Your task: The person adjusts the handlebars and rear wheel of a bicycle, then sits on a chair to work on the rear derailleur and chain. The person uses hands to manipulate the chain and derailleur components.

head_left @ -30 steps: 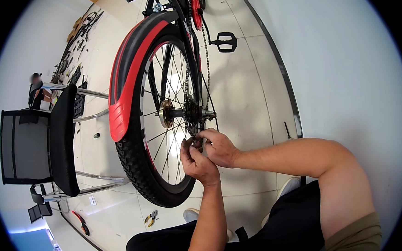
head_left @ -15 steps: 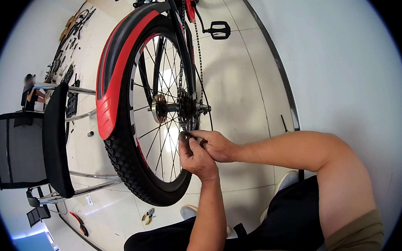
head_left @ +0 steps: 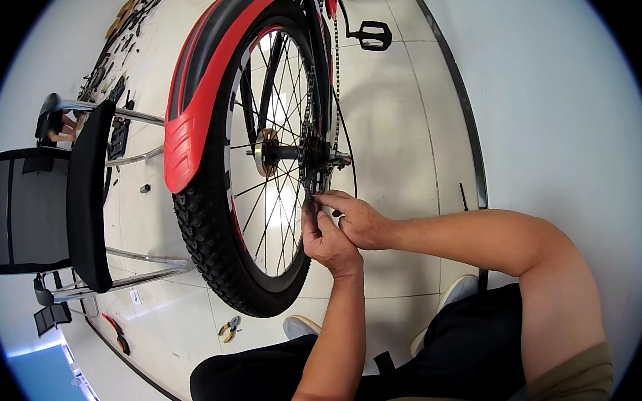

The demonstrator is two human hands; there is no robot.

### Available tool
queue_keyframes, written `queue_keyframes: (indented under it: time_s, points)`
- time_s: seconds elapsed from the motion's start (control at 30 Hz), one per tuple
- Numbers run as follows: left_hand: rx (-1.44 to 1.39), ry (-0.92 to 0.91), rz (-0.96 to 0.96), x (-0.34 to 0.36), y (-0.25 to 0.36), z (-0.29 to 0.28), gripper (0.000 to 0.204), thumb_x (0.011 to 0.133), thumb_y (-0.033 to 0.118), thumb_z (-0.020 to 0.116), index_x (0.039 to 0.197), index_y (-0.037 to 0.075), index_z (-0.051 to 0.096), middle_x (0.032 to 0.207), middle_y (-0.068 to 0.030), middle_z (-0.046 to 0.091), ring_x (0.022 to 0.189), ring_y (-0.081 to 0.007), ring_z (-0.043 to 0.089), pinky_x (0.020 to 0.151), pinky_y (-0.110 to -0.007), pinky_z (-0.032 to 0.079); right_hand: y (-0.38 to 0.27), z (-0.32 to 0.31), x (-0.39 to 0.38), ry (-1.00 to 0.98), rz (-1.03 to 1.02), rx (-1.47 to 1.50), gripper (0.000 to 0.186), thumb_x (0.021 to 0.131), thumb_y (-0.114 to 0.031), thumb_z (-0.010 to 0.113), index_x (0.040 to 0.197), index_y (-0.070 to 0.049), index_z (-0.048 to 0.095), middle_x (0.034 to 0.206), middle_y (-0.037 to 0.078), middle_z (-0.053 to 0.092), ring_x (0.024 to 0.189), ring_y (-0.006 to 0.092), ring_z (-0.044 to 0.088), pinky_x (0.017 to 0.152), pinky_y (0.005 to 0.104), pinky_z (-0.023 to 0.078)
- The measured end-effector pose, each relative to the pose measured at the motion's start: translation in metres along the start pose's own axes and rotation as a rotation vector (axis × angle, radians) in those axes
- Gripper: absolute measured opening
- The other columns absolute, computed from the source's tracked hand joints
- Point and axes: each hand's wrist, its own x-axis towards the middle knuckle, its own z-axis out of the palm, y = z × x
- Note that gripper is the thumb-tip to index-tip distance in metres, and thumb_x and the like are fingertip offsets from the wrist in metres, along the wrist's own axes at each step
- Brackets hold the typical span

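A bicycle's rear wheel (head_left: 195, 237) stands in front of me, with its sprockets (head_left: 311, 153) and rear derailleur (head_left: 325, 177) on the right side of the hub. Just below the derailleur my left hand (head_left: 331, 245) is closed, thumb and fingers pinching the lower end of the dark bicycle chain (head_left: 310, 188). My right hand (head_left: 364, 221) meets it from the right, index finger and thumb pinched at the same spot. The fingertips partly hide the small piece of chain between them. From the sprockets the chain also runs up toward the crank.
A red and black mudguard (head_left: 184, 154) covers the wheel's top. The pedal (head_left: 371, 36) sticks out at upper right. Pliers (head_left: 230, 329) lie on the floor near my left foot. A black chair (head_left: 90, 207) stands left; beyond it are a person (head_left: 59, 124) and scattered parts. A wall rises right.
The bicycle and floor have shifted right and slightly up in the view. Both hands remain together below the derailleur, with the right fingers now nearer the chain's end.
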Motion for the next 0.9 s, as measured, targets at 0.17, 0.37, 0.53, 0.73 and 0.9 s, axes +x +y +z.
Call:
queue_keyframes:
  time_s: [0.17, 0.37, 0.53, 0.73, 0.9]
  points:
    - [0.023, -0.001, 0.026, 0.006, -0.006, -0.004, 0.045, 0.102, 0.007, 0.049, 0.143, -0.011, 0.049, 0.136, -0.0185, 0.063, 0.120, -0.0250, 0.063, 0.107, -0.036, 0.048, 0.006, 0.005, 0.000, 0.037, 0.093, -0.026, 0.061, 0.087, 0.005, 0.048, 0.148, -0.003, 0.051, 0.146, 0.022, 0.053, 0.128, 0.0341, 0.058, 0.102, 0.0382, 0.052]
    - [0.001, 0.000, 0.004, 0.010, -0.009, 0.002, 0.042, 0.103, 0.010, 0.052, 0.141, -0.008, 0.050, 0.128, -0.0162, 0.065, 0.115, -0.0231, 0.064, 0.102, -0.034, 0.051, 0.010, 0.002, 0.004, 0.064, 0.033, -0.028, 0.060, 0.087, 0.005, 0.047, 0.146, -0.003, 0.054, 0.141, 0.023, 0.058, 0.115, 0.0334, 0.064, 0.090, 0.0370, 0.055]
    - [-0.135, -0.017, -0.111, 0.021, -0.008, 0.006, 0.029, 0.103, 0.012, 0.059, 0.128, -0.004, 0.058, 0.112, -0.0094, 0.067, 0.097, -0.0184, 0.066, 0.085, -0.032, 0.056, -0.002, -0.004, 0.005, 0.044, 0.106, 0.018, 0.056, 0.088, 0.004, 0.046, 0.142, -0.002, 0.057, 0.129, 0.025, 0.065, 0.106, 0.0338, 0.067, 0.087, 0.0366, 0.056]
    - [-0.021, -0.006, -0.165, 0.038, -0.015, 0.005, 0.025, 0.102, 0.015, 0.064, 0.116, -0.005, 0.065, 0.094, -0.0035, 0.068, 0.080, -0.0103, 0.061, 0.071, -0.025, 0.051, 0.000, -0.002, 0.001, 0.101, 0.039, 0.068, 0.046, 0.088, -0.007, 0.053, 0.132, 0.001, 0.061, 0.112, 0.026, 0.070, 0.105, 0.0413, 0.065, 0.094, 0.0447, 0.052]
    - [0.066, 0.086, -0.004, 0.038, -0.036, 0.001, 0.022, 0.102, 0.014, 0.065, 0.112, -0.005, 0.067, 0.090, -0.0055, 0.069, 0.075, -0.0110, 0.062, 0.066, -0.025, 0.052, 0.002, -0.001, -0.006, 0.105, 0.008, 0.016, 0.051, 0.089, -0.001, 0.051, 0.140, 0.002, 0.058, 0.124, 0.026, 0.067, 0.103, 0.0335, 0.068, 0.081, 0.0371, 0.058]
